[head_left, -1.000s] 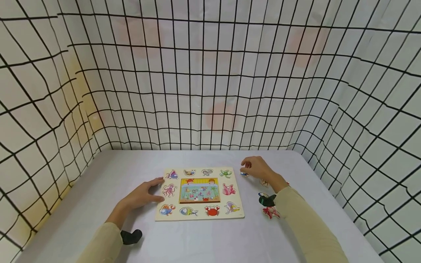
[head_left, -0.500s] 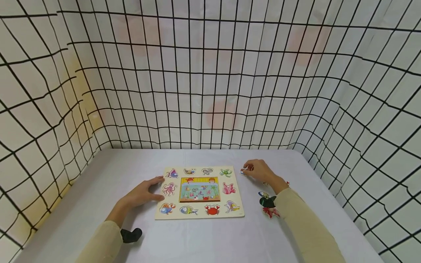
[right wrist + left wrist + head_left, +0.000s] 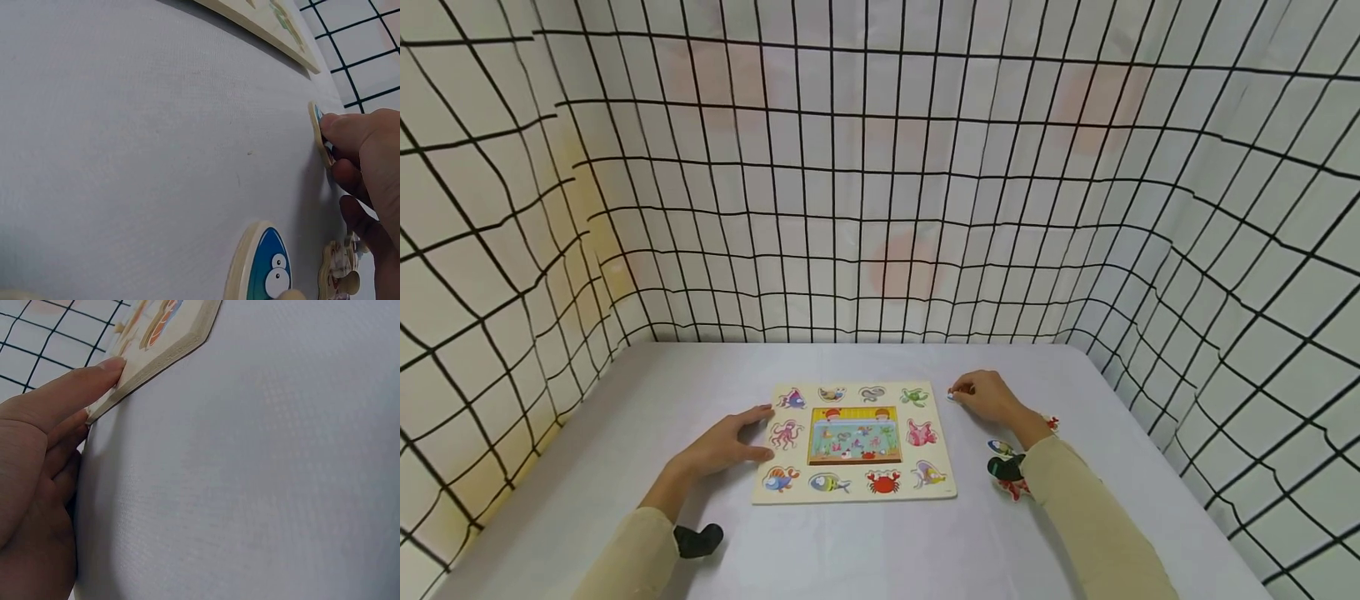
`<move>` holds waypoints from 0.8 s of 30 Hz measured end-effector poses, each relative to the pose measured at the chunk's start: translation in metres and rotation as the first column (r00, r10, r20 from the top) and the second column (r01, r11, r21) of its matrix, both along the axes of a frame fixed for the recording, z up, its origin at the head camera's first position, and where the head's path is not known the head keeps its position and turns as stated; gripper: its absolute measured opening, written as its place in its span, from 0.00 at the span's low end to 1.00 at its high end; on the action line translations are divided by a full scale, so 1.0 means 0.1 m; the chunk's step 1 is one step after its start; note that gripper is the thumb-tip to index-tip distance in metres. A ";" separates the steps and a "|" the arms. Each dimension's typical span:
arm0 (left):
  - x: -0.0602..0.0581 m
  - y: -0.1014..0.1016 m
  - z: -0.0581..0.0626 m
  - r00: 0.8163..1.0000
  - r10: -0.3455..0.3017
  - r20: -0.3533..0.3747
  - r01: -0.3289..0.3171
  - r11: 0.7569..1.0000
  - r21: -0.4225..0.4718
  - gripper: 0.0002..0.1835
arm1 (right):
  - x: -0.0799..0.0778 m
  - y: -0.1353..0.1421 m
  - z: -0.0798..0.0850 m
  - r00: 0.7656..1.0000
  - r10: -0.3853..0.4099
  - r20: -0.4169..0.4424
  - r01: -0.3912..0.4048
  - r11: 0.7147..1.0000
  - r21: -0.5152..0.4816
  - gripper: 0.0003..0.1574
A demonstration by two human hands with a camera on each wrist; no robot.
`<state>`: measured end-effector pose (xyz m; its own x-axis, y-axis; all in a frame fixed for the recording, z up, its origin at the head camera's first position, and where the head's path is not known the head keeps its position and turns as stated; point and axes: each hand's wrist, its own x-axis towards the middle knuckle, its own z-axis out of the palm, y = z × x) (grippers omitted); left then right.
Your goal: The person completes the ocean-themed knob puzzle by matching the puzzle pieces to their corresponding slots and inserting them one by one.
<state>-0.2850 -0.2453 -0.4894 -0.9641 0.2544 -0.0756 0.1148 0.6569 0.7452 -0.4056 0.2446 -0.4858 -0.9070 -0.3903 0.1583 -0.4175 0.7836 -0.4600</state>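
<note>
A wooden puzzle board (image 3: 853, 483) with sea-animal pictures lies flat on the table. My left hand (image 3: 726, 443) rests at its left edge, thumb and fingers spread; in the left wrist view the thumb (image 3: 103, 372) lies on the board's edge. Beyond the board's right side, my right hand (image 3: 988, 398) pinches a small wooden puzzle piece with some blue on it (image 3: 317, 128) between thumb and fingertips. The piece is tilted on edge in the right wrist view, and its picture is mostly hidden by the fingers.
Near the right forearm lie a blue-faced fish piece (image 3: 270, 265), a red starfish-like piece (image 3: 1015, 490) and a red piece (image 3: 1052, 423). Another knobbed piece (image 3: 340, 269) lies under the right hand. Black grid netting (image 3: 865, 250) surrounds the table's back and sides.
The right hand's fingers have come down from above the small piece and pinched it, and the hand has lowered slightly. The left hand and the board stay in place.
</note>
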 end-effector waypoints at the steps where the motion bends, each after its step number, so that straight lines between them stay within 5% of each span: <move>1: 0.00 0.00 0.00 1.000 0.001 0.002 -0.001 1.000 0.001 0.47 | 0.00 0.00 0.00 1.000 -0.004 0.002 0.004 1.000 0.006 0.08; 24: 0.00 0.01 -0.01 1.000 0.003 0.004 -0.003 1.000 0.011 0.47 | 0.02 -0.06 0.20 1.000 0.014 0.003 -0.014 1.000 -0.005 0.10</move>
<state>-0.2849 -0.2444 -0.4900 -0.9647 0.2521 -0.0764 0.1101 0.6493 0.7525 -0.4038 0.2382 -0.4655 -0.9020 -0.4018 0.1579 -0.4269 0.7755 -0.4651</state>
